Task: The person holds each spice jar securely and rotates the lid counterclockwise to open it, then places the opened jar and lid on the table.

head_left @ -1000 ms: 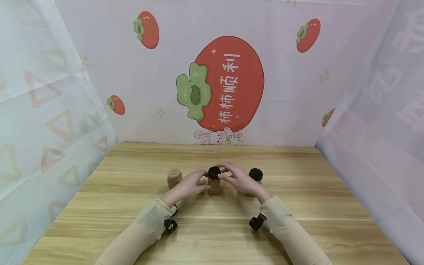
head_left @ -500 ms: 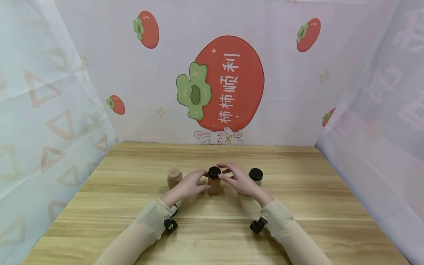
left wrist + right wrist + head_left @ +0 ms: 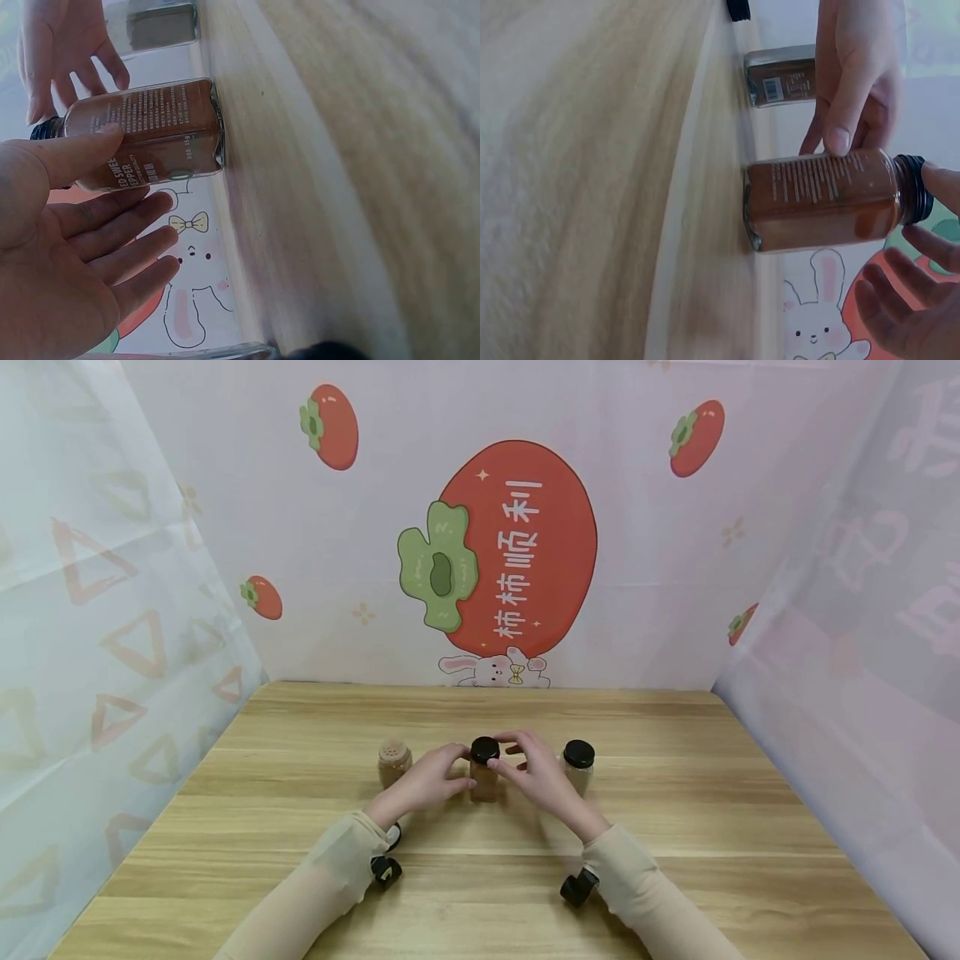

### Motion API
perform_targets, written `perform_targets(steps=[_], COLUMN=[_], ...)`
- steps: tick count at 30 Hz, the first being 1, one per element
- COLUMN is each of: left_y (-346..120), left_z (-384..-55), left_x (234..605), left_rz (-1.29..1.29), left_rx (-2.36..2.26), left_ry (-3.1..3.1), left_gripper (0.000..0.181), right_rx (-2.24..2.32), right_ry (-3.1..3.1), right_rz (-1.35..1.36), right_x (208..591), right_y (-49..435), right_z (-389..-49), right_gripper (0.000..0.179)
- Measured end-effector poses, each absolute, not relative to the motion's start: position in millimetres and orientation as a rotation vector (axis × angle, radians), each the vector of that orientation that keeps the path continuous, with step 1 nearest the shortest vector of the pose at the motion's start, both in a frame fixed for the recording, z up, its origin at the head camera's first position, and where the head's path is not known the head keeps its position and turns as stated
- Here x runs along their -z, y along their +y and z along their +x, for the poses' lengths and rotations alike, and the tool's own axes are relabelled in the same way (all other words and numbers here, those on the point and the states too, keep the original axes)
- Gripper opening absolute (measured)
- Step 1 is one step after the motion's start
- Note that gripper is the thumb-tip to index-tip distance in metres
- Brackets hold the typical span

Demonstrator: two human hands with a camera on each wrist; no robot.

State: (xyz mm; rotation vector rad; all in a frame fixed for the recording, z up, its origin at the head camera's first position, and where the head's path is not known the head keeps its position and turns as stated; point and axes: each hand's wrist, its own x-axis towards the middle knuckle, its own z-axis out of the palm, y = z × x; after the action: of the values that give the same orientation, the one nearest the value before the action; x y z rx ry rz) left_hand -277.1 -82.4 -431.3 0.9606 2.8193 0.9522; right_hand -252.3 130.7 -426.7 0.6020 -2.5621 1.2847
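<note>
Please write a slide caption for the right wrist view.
Left hand holding a spice jar, right hand at its black lid.

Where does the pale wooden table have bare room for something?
The table is bare midway between the two beige sleeves, and right of the black-lidded pale-filled glass jar. The crowded place is around the square brown-filled glass jar with black cap, between the left hand and the right hand.

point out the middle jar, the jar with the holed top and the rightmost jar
Middle jar (image 3: 829,202), right wrist view: its glass side.
Jar with the holed top (image 3: 394,768), head view: its brown body.
Rightmost jar (image 3: 581,776), head view: its glass body.
</note>
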Motion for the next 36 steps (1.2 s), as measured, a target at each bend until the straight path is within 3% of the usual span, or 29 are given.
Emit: perform_targets(steps=[13, 36], left_y=[-82.7, -83.2], left_z=[-276.1, -278.5], left_x=[431.3, 431.2], left_rz=[0.965, 0.96], left_rx=[-0.957, -0.941], left_ry=[2.804, 2.812], left_gripper=[0.042, 0.042], right_rx=[-1.291, -1.25], right_ry=[-2.574, -2.696], right_rz=[0.541, 0.775], right_x=[425.2, 416.3], right_y=[122.0, 137.8], right_z=[-251.2, -263.2], right_gripper=[0.039, 0.038])
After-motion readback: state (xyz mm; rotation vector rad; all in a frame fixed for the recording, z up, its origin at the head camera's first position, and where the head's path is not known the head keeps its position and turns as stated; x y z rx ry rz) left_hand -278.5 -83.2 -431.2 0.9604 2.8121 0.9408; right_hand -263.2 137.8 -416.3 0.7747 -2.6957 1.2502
